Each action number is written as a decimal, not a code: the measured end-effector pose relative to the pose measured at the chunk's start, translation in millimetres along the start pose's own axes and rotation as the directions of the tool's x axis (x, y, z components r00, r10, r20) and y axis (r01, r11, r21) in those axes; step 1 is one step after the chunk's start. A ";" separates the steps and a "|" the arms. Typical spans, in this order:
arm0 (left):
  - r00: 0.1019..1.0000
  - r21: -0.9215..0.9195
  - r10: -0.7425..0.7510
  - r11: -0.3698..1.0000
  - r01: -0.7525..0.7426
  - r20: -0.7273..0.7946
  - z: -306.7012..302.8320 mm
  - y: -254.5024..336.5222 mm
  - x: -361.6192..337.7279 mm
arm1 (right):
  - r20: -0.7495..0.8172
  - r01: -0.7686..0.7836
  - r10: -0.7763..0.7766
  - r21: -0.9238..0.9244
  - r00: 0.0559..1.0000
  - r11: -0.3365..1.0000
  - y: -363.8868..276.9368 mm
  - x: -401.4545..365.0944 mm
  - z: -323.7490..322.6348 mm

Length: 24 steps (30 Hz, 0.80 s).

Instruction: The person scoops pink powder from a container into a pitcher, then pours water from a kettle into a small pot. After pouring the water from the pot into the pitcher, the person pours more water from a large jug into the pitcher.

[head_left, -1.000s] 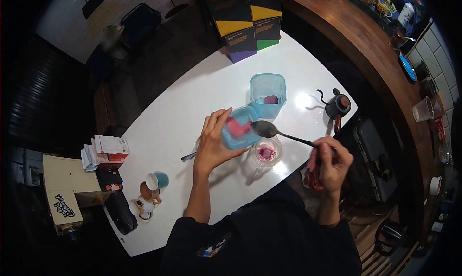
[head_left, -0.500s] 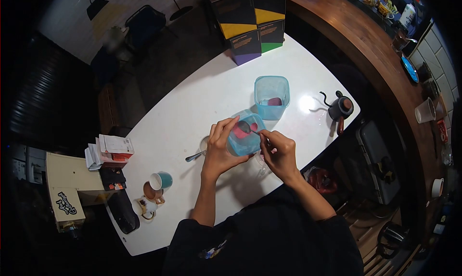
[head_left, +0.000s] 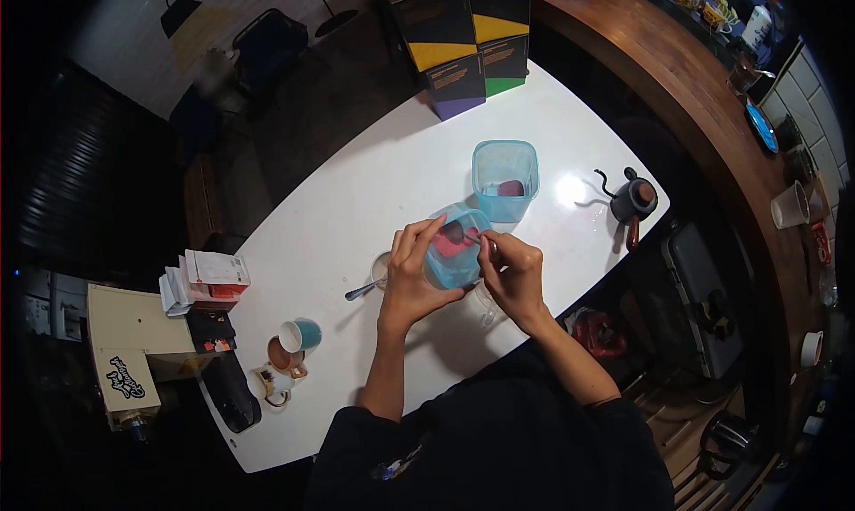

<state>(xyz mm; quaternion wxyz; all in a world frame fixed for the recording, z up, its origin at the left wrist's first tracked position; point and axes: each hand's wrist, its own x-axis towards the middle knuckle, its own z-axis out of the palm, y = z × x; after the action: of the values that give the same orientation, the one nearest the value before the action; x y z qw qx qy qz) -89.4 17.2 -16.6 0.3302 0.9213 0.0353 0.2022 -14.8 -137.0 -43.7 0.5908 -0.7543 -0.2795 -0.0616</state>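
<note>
My left hand point(head_left: 412, 275) is wrapped round a translucent blue plastic container point(head_left: 456, 270), held tilted above the white table. Pink powder point(head_left: 443, 245) lies inside it. My right hand point(head_left: 514, 277) pinches the handle of a spoon point(head_left: 455, 233), whose bowl is in the container at the powder. Beyond them stands a second blue container point(head_left: 505, 168) with a dark pink scoop-like thing at its bottom. Left of my left hand, a small glass point(head_left: 381, 267) is partly hidden, with another spoon point(head_left: 363, 291) beside it. A clear glass vessel point(head_left: 485, 304) shows partly under my right hand.
On the white table point(head_left: 356, 190), a black gooseneck kettle point(head_left: 634, 201) stands at the right and tall dark boxes point(head_left: 454, 57) at the far end. Several cups, including a teal paper cup point(head_left: 301, 335), and a black case point(head_left: 230, 393) sit at the left. A wooden counter point(head_left: 704, 110) curves along the right.
The spoon and my right hand have shifted slightly within and over the container. My left hand keeps its hold, and the view has moved a little.
</note>
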 end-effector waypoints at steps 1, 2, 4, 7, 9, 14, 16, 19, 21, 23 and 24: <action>1.000 0.000 -0.001 1.000 0.001 0.000 0.0 -0.4 -0.2 | 0.000 0.000 0.000 0.000 1.000 1.000 -0.1 0.1 0.4; 1.000 -0.003 0.001 1.000 -0.001 0.000 0.0 -0.9 -0.4 | -0.005 -0.019 0.019 0.026 1.000 0.999 -0.4 0.3 0.9; 1.000 -0.006 0.002 1.000 -0.002 0.001 0.3 -1.7 -0.6 | -0.011 -0.039 0.039 0.052 0.999 0.998 -0.2 0.5 2.0; 1.000 0.002 0.004 1.000 -0.004 0.005 0.9 -2.2 -0.4 | -0.014 -0.086 0.088 0.103 0.996 0.991 0.5 0.4 3.3; 1.000 -0.005 -0.001 1.000 0.001 0.007 0.5 -2.2 -0.1 | -0.018 -0.088 0.091 0.105 0.996 0.991 -0.3 0.6 4.1; 1.000 -0.003 -0.005 1.000 0.005 0.011 -0.5 -1.5 -0.2 | -0.020 -0.101 0.105 0.129 0.994 0.986 -5.6 0.9 3.5; 1.000 0.000 -0.001 1.000 0.001 0.013 -0.4 -2.1 -0.8 | -0.029 -0.112 0.117 0.147 0.993 0.983 -7.8 1.1 2.6; 1.000 -0.002 0.000 1.000 0.000 0.013 -0.1 -2.9 -0.8 | -0.039 -0.102 0.109 0.141 0.993 0.985 -7.8 2.1 1.3; 1.000 -0.002 -0.001 1.000 0.001 0.007 0.8 -4.0 -1.4 | -0.042 -0.149 0.158 0.179 0.986 0.973 -8.0 1.9 0.5; 1.000 0.000 0.007 1.000 -0.007 -0.006 0.9 -2.9 -0.5 | -0.038 -0.192 0.207 0.240 0.978 0.952 -7.1 1.2 -1.6; 1.000 0.001 0.017 1.000 -0.017 -0.020 1.0 -2.6 0.2 | -0.032 -0.233 0.254 0.299 0.967 0.925 -6.4 1.0 -3.0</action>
<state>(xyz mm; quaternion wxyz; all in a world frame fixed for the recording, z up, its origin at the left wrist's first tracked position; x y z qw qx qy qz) -88.6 18.7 -18.9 0.3275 0.9198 0.0310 0.2140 -16.4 -138.6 -36.8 0.7085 -0.6847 -0.1686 0.0280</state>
